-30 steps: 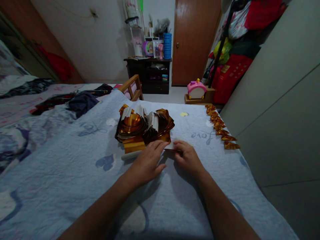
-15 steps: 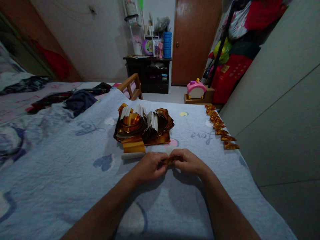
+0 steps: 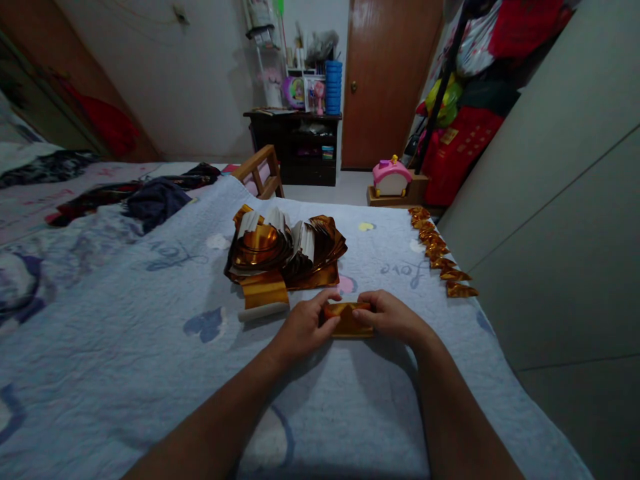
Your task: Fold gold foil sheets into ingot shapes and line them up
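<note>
Between my two hands is a piece of folded gold foil paper (image 3: 350,325), its long edge toward me and its shiny side showing. My left hand (image 3: 311,323) grips its left end between thumb and fingers. At the other end, my right hand (image 3: 387,315) pinches it, thumb on the front face. Just beyond my left hand lies a stack of gold foil paper (image 3: 313,277), its sheets bent into curls with pale backs showing. One gold sheet (image 3: 265,290) hangs from the stack toward me, its near edge rolled up pale.
Several folded gold foil pieces (image 3: 461,290) line the right edge of the bed's pale blue quilt (image 3: 165,373). Dark clothes (image 3: 157,200) lie at the left. Past the bed stand a wooden chair (image 3: 260,173), a dark cabinet (image 3: 295,150) and a pink toy (image 3: 391,179).
The foil paper, mostly hidden in my fingers before, now shows as a wider, flatter strip. My hands have moved apart, the right one shifting slightly right.
</note>
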The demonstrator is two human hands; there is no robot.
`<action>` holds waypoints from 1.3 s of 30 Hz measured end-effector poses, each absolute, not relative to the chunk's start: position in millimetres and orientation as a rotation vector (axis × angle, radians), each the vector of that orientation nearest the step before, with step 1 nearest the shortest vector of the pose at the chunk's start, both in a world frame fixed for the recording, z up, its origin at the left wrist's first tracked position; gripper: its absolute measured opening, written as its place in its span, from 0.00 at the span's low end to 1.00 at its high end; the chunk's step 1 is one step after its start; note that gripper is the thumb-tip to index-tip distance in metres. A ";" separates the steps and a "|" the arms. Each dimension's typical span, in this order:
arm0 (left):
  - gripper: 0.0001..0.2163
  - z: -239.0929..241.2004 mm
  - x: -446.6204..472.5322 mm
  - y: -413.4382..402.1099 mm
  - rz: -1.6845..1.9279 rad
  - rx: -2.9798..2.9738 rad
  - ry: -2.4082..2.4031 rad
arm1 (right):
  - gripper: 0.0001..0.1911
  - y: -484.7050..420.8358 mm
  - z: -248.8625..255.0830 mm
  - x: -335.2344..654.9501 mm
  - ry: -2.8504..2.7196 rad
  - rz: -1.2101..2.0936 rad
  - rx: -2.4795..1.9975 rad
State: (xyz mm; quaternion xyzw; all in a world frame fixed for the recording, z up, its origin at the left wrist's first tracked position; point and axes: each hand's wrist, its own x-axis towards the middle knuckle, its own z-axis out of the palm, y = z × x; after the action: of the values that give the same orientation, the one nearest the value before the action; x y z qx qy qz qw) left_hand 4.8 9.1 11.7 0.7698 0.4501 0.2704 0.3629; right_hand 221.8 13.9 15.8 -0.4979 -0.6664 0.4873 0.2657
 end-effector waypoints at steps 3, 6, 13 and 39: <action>0.16 5.7 6.7 9.1 0.722 2.037 1.235 | 0.07 15.0 10.3 221.1 -1.819 1.167 -1.484; 0.15 -0.7 8.5 9.5 0.743 2.124 1.285 | 0.08 15.6 8.9 220.3 -1.841 1.042 -1.536; 0.15 -9.6 12.3 10.5 0.687 2.197 1.365 | 0.08 17.6 9.0 220.7 -1.853 0.906 -1.651; 0.09 -9.8 17.8 10.6 0.610 2.274 1.526 | 0.09 18.6 15.1 213.3 -2.010 0.732 -2.063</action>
State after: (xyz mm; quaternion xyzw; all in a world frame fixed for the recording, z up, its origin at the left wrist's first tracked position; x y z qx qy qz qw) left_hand 17.8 10.6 -9.8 0.7990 0.5363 0.2145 0.1671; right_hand 213.3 18.6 15.1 -0.6916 -0.6740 0.2456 0.0848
